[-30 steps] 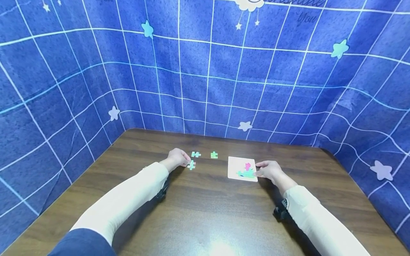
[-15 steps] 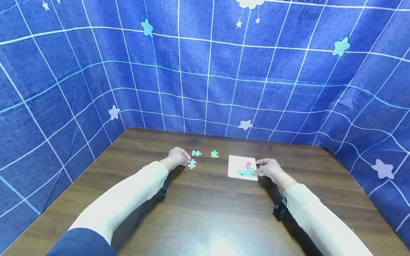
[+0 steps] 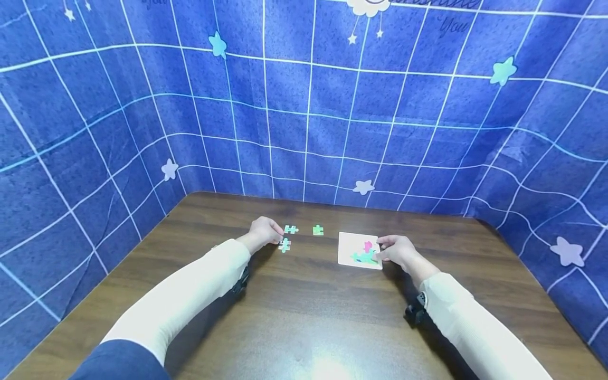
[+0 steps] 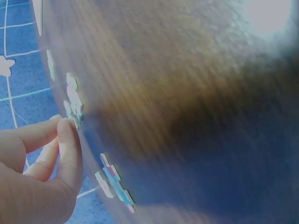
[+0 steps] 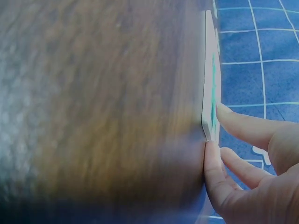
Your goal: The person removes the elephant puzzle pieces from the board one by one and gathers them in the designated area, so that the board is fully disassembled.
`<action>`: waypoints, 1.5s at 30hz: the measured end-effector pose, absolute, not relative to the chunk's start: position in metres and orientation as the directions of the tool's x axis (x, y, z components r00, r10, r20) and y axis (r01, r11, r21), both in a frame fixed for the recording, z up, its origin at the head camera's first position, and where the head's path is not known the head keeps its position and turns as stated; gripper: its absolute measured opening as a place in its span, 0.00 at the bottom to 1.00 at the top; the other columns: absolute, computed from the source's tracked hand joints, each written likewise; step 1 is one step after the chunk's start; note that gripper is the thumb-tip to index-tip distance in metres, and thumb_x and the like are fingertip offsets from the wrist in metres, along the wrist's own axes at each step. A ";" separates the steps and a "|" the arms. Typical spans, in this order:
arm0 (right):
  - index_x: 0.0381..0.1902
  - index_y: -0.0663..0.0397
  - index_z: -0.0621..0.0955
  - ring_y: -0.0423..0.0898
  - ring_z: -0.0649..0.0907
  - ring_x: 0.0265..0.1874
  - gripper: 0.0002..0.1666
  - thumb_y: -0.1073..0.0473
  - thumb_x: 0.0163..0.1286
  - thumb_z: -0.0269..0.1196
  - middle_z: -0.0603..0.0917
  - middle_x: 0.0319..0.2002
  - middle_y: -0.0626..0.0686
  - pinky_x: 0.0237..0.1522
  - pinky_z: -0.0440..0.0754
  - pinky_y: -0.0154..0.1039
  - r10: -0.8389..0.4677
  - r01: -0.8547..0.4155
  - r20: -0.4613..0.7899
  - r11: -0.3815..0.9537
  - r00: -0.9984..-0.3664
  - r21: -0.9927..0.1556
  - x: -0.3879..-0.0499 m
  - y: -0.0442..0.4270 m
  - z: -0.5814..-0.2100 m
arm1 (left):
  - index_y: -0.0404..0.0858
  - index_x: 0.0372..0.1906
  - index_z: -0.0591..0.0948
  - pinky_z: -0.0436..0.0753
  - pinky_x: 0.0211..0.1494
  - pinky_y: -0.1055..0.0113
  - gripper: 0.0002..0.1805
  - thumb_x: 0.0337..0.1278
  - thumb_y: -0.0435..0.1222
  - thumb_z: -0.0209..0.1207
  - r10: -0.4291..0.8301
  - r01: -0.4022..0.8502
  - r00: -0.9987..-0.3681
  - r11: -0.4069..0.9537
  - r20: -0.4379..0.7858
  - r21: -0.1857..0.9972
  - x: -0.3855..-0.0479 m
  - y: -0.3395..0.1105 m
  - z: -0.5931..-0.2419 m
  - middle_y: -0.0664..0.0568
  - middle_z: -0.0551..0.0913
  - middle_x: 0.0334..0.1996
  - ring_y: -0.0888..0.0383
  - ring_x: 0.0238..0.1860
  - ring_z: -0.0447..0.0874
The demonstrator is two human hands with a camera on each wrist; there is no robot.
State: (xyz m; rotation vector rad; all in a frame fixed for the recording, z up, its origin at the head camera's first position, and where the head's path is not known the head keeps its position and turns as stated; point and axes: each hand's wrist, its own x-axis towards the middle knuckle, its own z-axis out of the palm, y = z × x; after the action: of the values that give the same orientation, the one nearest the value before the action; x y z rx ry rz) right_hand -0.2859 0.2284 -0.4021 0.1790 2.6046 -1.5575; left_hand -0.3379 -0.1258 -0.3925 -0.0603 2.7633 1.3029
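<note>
At mid-frame, three puzzle pieces [image 3: 317, 230] seem unjoined, our right hand [image 3: 398, 250] loosely touching the board [image 3: 349, 245], our left hand [image 3: 263, 233] unclear in grip.

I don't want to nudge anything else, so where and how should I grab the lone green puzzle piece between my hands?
Probably pinch the green piece by its near and far edges, coming from above, on your side: it lies flat, with bare table around it.
</note>
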 end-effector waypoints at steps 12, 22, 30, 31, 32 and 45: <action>0.55 0.68 0.79 0.48 0.77 0.39 0.34 0.71 0.46 0.74 0.80 0.45 0.63 0.35 0.74 0.25 0.067 0.124 -0.105 0.585 -0.992 -0.802 -0.288 0.237 -0.405 | 0.28 0.34 0.86 0.88 0.40 0.67 0.06 0.48 0.24 0.65 0.038 -0.032 -0.997 0.597 -0.068 0.802 -0.332 -0.109 -0.386 0.40 0.88 0.32 0.54 0.31 0.89; 0.55 0.73 0.77 0.39 0.76 0.28 0.33 0.75 0.47 0.71 0.78 0.41 0.62 0.28 0.81 0.23 0.075 0.150 -0.130 0.512 -0.989 -0.846 -0.286 0.235 -0.404 | 0.23 0.40 0.82 0.89 0.42 0.64 0.09 0.50 0.21 0.63 0.205 0.022 -0.976 0.432 -0.075 0.902 -0.325 -0.079 -0.391 0.36 0.87 0.35 0.46 0.38 0.89; 0.54 0.72 0.78 0.41 0.77 0.31 0.32 0.74 0.48 0.72 0.78 0.40 0.60 0.30 0.80 0.24 0.099 0.180 -0.151 0.520 -0.984 -0.835 -0.284 0.235 -0.402 | 0.24 0.44 0.81 0.88 0.43 0.67 0.13 0.49 0.22 0.64 0.404 0.077 -0.906 0.445 -0.124 0.892 -0.319 -0.045 -0.394 0.39 0.87 0.33 0.56 0.32 0.86; 0.54 0.71 0.78 0.42 0.77 0.32 0.32 0.74 0.48 0.72 0.79 0.40 0.60 0.30 0.80 0.24 0.104 0.183 -0.150 0.523 -0.983 -0.833 -0.283 0.235 -0.402 | 0.25 0.44 0.82 0.88 0.44 0.68 0.14 0.49 0.23 0.65 0.425 0.100 -0.896 0.472 -0.127 0.876 -0.317 -0.040 -0.392 0.40 0.87 0.34 0.58 0.32 0.85; 0.54 0.71 0.78 0.42 0.77 0.32 0.32 0.73 0.48 0.72 0.80 0.40 0.60 0.30 0.79 0.24 0.107 0.183 -0.148 0.530 -0.983 -0.828 -0.283 0.236 -0.401 | 0.26 0.44 0.82 0.87 0.44 0.68 0.14 0.49 0.24 0.65 0.448 0.128 -0.885 0.494 -0.126 0.860 -0.315 -0.035 -0.391 0.42 0.87 0.34 0.60 0.31 0.84; 0.55 0.73 0.77 0.36 0.79 0.23 0.31 0.77 0.49 0.69 0.81 0.30 0.53 0.31 0.86 0.29 0.123 0.232 -0.198 0.453 -0.972 -0.861 -0.283 0.234 -0.401 | 0.32 0.44 0.84 0.80 0.45 0.70 0.16 0.45 0.28 0.69 0.467 0.242 -0.876 0.642 -0.119 0.728 -0.309 0.010 -0.389 0.48 0.85 0.35 0.60 0.35 0.76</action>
State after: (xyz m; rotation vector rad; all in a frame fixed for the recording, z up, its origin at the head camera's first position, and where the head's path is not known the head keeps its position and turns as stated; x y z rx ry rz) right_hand -0.2835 0.2342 -0.4008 0.3178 2.5855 -1.5573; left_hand -0.3088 0.0097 -0.3885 0.5699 2.5672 1.0744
